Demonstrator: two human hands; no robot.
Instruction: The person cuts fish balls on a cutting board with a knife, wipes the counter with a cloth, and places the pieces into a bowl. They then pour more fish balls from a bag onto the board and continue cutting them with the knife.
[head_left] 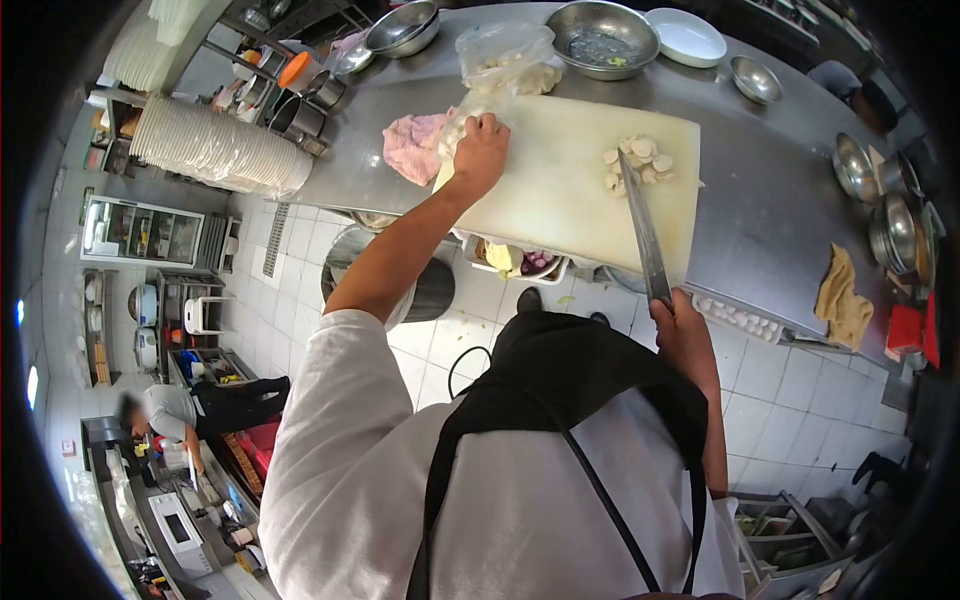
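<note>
My right hand [684, 335] grips the handle of a large kitchen knife [645, 235]. Its blade slants over the white cutting board [560, 190], the tip among pale round slices [652, 160] that look like sliced mushrooms. At the board's left edge, my left hand [482, 150] has its fingers curled down, against a clear plastic bag [455, 128]; what lies under the fingertips is hidden. A pink cloth [412, 148] lies crumpled just left of that bag. Beyond the board sits another clear bag [508, 60] with pale pieces in it.
A metal bowl [603, 40], a white dish [687, 38] and a small steel bowl [756, 80] stand along the back. At right lie a tan cloth [842, 292] and steel bowls. Stacked containers [220, 145] stand left. Another person [185, 415] works at the lower left.
</note>
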